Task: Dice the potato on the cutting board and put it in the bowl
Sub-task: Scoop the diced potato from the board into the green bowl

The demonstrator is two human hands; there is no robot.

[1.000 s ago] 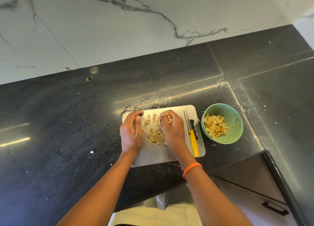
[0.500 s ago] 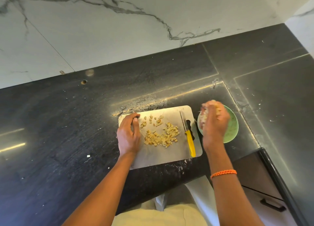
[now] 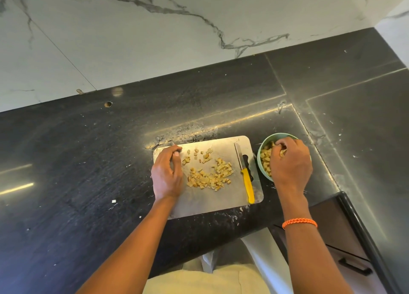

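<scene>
A steel cutting board lies on the black counter. A loose pile of diced potato covers its middle. My left hand rests cupped on the board's left end, fingers curved toward the far corner, with nothing in it. To the right of the board stands a green bowl with potato cubes inside. My right hand is lowered into the bowl with fingers curled down, and potato pieces show at its fingertips. A knife with a yellow handle lies along the board's right edge.
The marble wall rises behind the black counter. The counter's front edge and a dark drawer with a handle are at the lower right. Small white scraps dot the counter around the board.
My right hand scooped a handful of dice from the board, carried it right and is now down in the bowl. My left hand stayed at the board's left end.
</scene>
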